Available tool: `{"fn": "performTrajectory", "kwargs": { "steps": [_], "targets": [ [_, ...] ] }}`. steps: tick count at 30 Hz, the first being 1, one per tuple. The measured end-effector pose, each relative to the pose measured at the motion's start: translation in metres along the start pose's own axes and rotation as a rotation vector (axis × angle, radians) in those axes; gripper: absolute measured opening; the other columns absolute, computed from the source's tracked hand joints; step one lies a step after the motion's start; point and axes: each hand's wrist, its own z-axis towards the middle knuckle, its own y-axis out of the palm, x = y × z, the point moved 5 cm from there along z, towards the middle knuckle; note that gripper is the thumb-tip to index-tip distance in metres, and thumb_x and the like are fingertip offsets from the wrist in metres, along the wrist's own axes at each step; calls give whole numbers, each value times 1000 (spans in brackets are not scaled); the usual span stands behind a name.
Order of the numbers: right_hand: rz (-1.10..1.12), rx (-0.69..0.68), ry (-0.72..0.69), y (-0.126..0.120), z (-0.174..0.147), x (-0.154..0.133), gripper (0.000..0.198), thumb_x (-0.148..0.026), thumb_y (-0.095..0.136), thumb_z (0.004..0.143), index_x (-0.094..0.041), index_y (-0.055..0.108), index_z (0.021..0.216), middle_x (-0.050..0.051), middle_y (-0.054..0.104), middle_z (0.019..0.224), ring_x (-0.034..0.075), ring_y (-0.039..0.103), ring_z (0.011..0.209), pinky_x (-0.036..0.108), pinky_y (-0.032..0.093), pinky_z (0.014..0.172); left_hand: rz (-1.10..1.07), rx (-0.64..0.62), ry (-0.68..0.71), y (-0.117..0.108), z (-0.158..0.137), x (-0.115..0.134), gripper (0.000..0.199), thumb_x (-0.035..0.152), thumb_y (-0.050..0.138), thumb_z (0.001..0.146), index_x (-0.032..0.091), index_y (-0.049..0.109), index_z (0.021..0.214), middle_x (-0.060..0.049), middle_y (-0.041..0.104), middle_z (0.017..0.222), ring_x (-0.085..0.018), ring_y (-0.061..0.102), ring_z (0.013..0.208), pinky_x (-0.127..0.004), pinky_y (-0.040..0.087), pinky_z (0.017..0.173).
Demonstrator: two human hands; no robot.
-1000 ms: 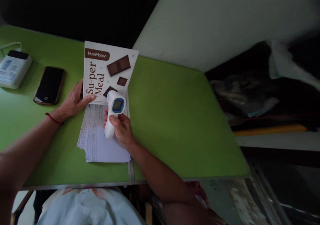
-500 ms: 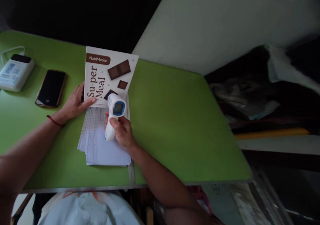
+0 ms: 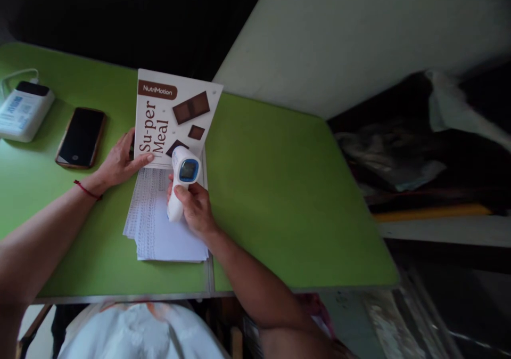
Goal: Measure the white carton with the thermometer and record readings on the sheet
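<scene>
A white box (image 3: pixel 155 119) printed "NutriMotion Su-per Meal" stands tilted on the green table, chocolate pieces pictured on its face. My left hand (image 3: pixel 122 159) grips its lower left edge, thumb on the front and the other fingers partly hidden behind. In my right hand (image 3: pixel 195 207) is a white infrared thermometer (image 3: pixel 175 202), its blue-framed screen turned toward me and its head in front of the box's lower right part. The screen's reading cannot be made out. Beneath the thermometer lies a stack of paper sheets (image 3: pixel 167 244), some with handwritten lines.
Left of the box, a smartphone (image 3: pixel 81 138) in a brown case lies on the green table (image 3: pixel 287 204). Farther left is a white power bank (image 3: pixel 26 111) with a cable. A dark panel and a pale wall (image 3: pixel 319 39) bound the table's far side.
Both hands keep their holds on the box and the thermometer. The view has shifted very slightly; little else differs.
</scene>
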Motion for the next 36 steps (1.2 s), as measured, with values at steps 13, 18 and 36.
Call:
{"fn": "performTrajectory", "kwargs": {
  "steps": [13, 18, 36],
  "targets": [
    [-2, -26, -7, -7, 0, -19, 44, -59, 74, 71, -18, 57, 74, 0, 54, 67, 11, 47, 58, 25, 41, 55, -145, 29, -108, -4, 0, -3, 74, 70, 73, 79, 18, 55, 128, -13, 66, 115, -33, 65, 108, -50, 57, 91],
    [-342, 85, -193, -55, 0, -63, 32, -46, 74, 68, -19, 66, 82, 2, 64, 77, 13, 55, 67, 27, 48, 63, -244, 56, -109, -6, 2, -4, 64, 66, 75, 80, 19, 61, 122, -12, 68, 114, -32, 66, 105, -50, 58, 90],
    [-1369, 226, -70, -111, 23, -38, 35, -41, 71, 83, -18, 68, 110, 11, 63, 100, 23, 61, 84, 32, 48, 71, 73, 123, -31, 1, 0, -25, 71, 69, 64, 86, 23, 45, 138, -16, 53, 138, -39, 49, 132, -60, 44, 109]
  ]
}}
